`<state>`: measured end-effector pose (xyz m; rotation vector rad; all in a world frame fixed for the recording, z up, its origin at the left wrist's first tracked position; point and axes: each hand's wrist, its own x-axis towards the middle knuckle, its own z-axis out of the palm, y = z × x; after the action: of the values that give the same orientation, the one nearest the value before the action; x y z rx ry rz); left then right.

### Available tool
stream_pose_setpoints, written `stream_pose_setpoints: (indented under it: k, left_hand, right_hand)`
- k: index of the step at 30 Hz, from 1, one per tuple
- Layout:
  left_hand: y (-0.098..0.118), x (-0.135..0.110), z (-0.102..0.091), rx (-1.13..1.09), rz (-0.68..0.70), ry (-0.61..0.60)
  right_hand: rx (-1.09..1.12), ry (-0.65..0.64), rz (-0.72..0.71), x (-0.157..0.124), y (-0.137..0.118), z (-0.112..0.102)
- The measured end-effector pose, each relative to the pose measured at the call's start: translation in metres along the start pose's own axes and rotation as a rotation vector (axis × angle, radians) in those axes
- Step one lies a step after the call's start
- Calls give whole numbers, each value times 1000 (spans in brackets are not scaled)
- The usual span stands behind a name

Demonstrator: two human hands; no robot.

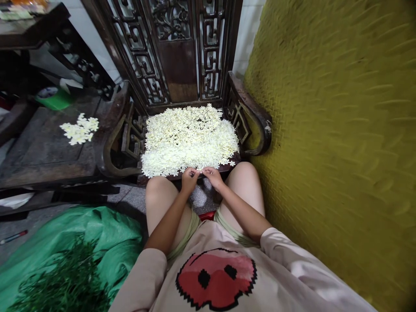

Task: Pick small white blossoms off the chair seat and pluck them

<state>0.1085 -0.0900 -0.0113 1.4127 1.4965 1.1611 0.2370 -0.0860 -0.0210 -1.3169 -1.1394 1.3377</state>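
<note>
Many white flowers [191,138] covered the seat of a dark carved chair [178,65], which stood between a wooden seat [42,151] and a yellow textured sheet [325,130], above grey floor [128,199]. Their spread had its long axis running left to right. Just beyond its front edge, the left hand [189,178] and right hand [213,177] pinched a small pale piece [199,171] between closed fingertips, its direction too tiny to tell.

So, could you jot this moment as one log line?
Left hand, right hand: pinching small pale item | white flowers: spread on chair | green sack: left side
</note>
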Motion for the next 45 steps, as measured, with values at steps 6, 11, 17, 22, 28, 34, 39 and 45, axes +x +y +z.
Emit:
stream_pose_setpoints:
  k: [6,11,17,22,28,34,39,45]
  left_hand:
    - [0,1,1,-94,-49,-33]
    - [8,0,-3,67,105,-11]
    - [13,-4,-1,186,232,-51]
    - [14,-6,1,198,235,-8]
    - [15,-6,-1,196,204,8]
    - [12,-5,1,83,99,52]
    - [2,0,3,-191,-153,-21]
    - [-1,3,0,-411,-296,-109]
  right_hand:
    - [-244,73,-126,-3,-5,-1]
    - [-304,105,-157,-4,-5,-2]
    - [-193,91,-159,-4,-12,-3]
    - [-124,76,-166,-4,-15,-3]
    - [-146,69,-152,-4,-12,-2]
    - [-144,109,-133,-6,-13,-2]
    - [-265,71,-220,-9,-17,-3]
    - [-272,-19,-218,-6,-19,-7]
